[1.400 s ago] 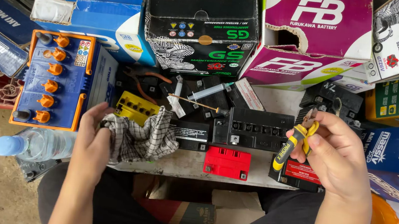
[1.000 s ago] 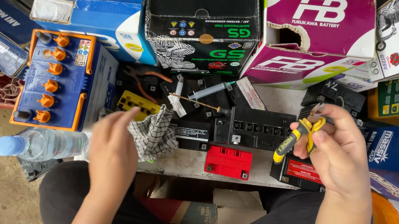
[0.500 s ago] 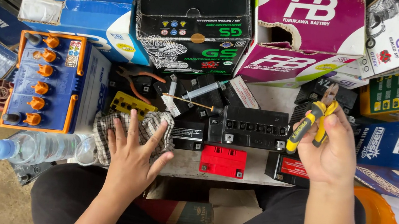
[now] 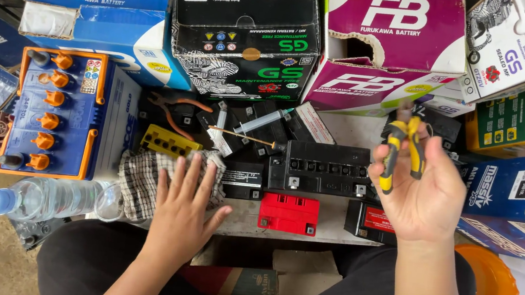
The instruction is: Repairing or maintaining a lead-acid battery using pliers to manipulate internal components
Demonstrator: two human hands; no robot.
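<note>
- blue battery [image 4: 55, 114] w/ orange caps, far left of black battery [image 4: 319, 167]
- L hand [image 4: 186, 208] flat on checked cloth [image 4: 140, 176], fingers spread, left of it
- R hand [image 4: 419, 188] fingers gripping yellow pliers [image 4: 401, 147], just right of it

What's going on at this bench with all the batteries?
A person sits at a cluttered workbench. The left hand lies flat on a checked cloth, next to a blue car battery with orange caps. The right hand holds yellow-handled pliers up above a black motorcycle battery. A small red battery sits in front, with battery boxes stacked behind.
</note>
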